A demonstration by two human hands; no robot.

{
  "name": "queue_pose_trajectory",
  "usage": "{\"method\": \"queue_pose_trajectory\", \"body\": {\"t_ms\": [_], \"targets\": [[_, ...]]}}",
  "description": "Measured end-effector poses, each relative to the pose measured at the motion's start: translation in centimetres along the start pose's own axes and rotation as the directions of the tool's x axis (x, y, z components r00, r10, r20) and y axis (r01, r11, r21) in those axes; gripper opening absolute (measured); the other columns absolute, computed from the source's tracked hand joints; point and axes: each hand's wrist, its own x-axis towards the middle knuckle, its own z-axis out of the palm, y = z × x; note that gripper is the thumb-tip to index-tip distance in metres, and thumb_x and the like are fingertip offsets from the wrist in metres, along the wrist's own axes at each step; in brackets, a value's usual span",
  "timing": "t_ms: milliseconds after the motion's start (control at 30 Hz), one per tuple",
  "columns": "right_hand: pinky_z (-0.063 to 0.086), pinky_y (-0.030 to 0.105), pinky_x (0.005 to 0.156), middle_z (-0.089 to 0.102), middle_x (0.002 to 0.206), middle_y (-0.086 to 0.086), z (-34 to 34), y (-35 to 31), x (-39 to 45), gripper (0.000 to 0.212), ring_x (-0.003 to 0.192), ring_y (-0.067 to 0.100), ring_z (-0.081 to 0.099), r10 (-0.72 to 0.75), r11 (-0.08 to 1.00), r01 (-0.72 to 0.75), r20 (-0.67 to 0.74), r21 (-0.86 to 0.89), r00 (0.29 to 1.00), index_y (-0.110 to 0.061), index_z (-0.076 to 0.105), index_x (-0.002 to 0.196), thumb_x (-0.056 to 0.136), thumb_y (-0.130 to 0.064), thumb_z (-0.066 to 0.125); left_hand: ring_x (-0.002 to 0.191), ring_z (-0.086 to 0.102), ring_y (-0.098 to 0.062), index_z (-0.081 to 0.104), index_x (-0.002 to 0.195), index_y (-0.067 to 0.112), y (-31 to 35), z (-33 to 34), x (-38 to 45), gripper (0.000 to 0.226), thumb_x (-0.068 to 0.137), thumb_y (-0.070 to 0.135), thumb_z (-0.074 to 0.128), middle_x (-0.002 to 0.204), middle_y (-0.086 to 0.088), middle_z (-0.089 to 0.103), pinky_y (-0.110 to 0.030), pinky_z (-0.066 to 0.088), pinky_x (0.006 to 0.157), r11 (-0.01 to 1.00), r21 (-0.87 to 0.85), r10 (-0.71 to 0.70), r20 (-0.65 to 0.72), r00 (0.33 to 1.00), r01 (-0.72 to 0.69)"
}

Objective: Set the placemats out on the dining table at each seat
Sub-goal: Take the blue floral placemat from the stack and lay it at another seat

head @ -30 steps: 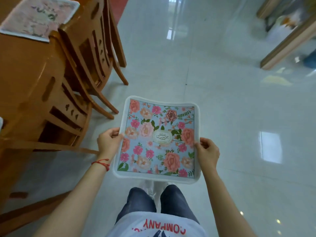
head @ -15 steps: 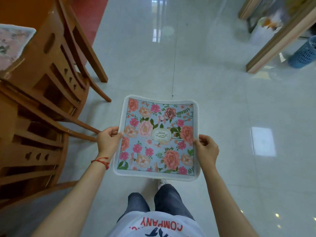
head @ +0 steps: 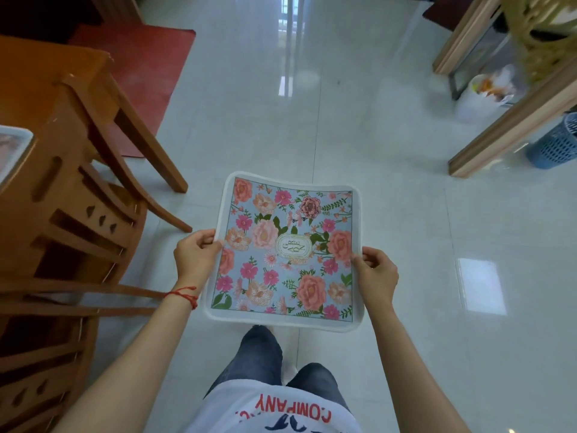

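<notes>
While held level above the pale tiled floor (head: 374, 126), floral placemat (head: 290, 254) spanned between both hands, clear of the wooden table (head: 34, 85) at the left. Left hand (head: 195, 260) pinched on the mat's left border, thumb on top, other fingers (head: 199, 240) curled over the edge and pressed together. Right hand (head: 376, 275) clamped likewise on the right border, thumb on the printed face, knuckles folded. Far edge of the mat sagged slightly between the grips. Fingertips beneath the mat hidden. Second placemat (head: 12, 148) on the table cut off by the frame's left edge, pattern blurred. Wooden chair (head: 103, 195) tucked just beside the table, near the left wrist with its red string bracelet (head: 184, 295).
</notes>
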Motion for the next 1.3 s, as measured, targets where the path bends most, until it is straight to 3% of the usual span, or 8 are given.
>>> {"method": "queue_pose_trajectory", "body": {"t_ms": [167, 333, 533, 733, 933, 1133, 1300], "targets": [[0.043, 0.008, 0.060, 0.060, 0.076, -0.001, 3.7, -4.5, 6.5, 0.014, 0.068, 0.008, 0.056, 0.000, 1.000, 0.001, -0.031, 0.025, 1.000, -0.011, 0.063, 0.094, 0.080, -0.010, 0.063, 0.076, 0.062, -0.020, 0.065, 0.104, 0.004, 4.5, 1.7, 7.8, 0.020, 0.085, 0.007, 0.060, 0.090, -0.006, 0.065, -0.019, 0.048, 0.065, 1.000, -0.025, 0.003, 0.024, 1.000, -0.002], [0.043, 0.001, 0.054, 0.057, 0.071, -0.007, 7.3, -9.2, 12.1, 0.010, 0.065, 0.002, 0.054, -0.017, 0.999, 0.019, -0.042, 0.046, 0.999, -0.012, 0.061, 0.090, 0.081, -0.008, 0.063, 0.083, 0.067, -0.026, 0.067, 0.103, 0.009, 8.7, 2.4, 15.6, 0.019, 0.084, 0.012, 0.062, 0.094, -0.009, 0.069, -0.038, 0.055, 0.081, 1.000, 0.010, 0.007, 0.045, 0.999, -0.007], [0.044, 0.007, 0.058, 0.059, 0.072, -0.008, 10.5, -13.0, 18.5, 0.012, 0.066, 0.004, 0.056, -0.017, 1.000, 0.018, -0.022, 0.026, 1.000, -0.010, 0.063, 0.093, 0.081, -0.010, 0.063, 0.080, 0.064, -0.024, 0.067, 0.102, 0.007, 12.7, 3.9, 22.0, 0.019, 0.084, 0.008, 0.062, 0.089, -0.005, 0.066, -0.031, 0.052, 0.078, 1.000, 0.002, 0.004, 0.029, 1.000, -0.004], [0.044, 0.011, 0.060, 0.059, 0.072, -0.006, 13.6, -17.1, 26.6, 0.013, 0.066, 0.004, 0.056, -0.037, 0.999, 0.037, 0.012, 0.015, 0.999, -0.007, 0.064, 0.094, 0.080, -0.009, 0.064, 0.071, 0.060, -0.019, 0.066, 0.100, 0.004, 17.1, 6.6, 28.4, 0.017, 0.085, 0.003, 0.058, 0.087, -0.005, 0.063, -0.013, 0.042, 0.057, 0.999, -0.039, 0.007, -0.008, 1.000, -0.007], [0.042, 0.011, 0.061, 0.060, 0.073, -0.001, 17.1, -22.8, 36.7, 0.016, 0.066, 0.007, 0.056, -0.086, 0.996, 0.087, 0.069, -0.008, 0.994, -0.007, 0.064, 0.095, 0.079, -0.009, 0.065, 0.076, 0.061, -0.022, 0.068, 0.098, 0.002, 21.7, 9.5, 37.0, 0.020, 0.079, 0.001, 0.064, 0.087, -0.007, 0.065, -0.026, 0.047, 0.076, 1.000, -0.017, -0.018, -0.101, 0.995, 0.017], [0.047, 0.019, 0.068, 0.060, 0.073, -0.002, 20.4, -28.6, 44.7, 0.019, 0.070, 0.015, 0.058, -0.126, 0.990, 0.133, 0.138, -0.038, 0.982, -0.005, 0.065, 0.097, 0.078, -0.009, 0.065, 0.077, 0.062, -0.022, 0.068, 0.100, 0.004, 26.1, 10.5, 43.1, 0.020, 0.080, 0.004, 0.064, 0.087, -0.005, 0.065, -0.027, 0.048, 0.076, 0.997, -0.051, -0.065, -0.147, 0.987, 0.058], [0.043, 0.006, 0.059, 0.060, 0.075, 0.002, 24.5, -32.6, 49.2, 0.017, 0.068, 0.014, 0.056, -0.155, 0.985, 0.166, 0.190, -0.043, 0.970, -0.005, 0.064, 0.095, 0.079, -0.007, 0.064, 0.078, 0.066, -0.026, 0.068, 0.098, 0.006, 27.8, 10.3, 48.4, 0.018, 0.080, 0.006, 0.065, 0.090, -0.009, 0.069, -0.034, 0.054, 0.080, 0.990, -0.100, -0.114, -0.187, 0.976, 0.096]]}}
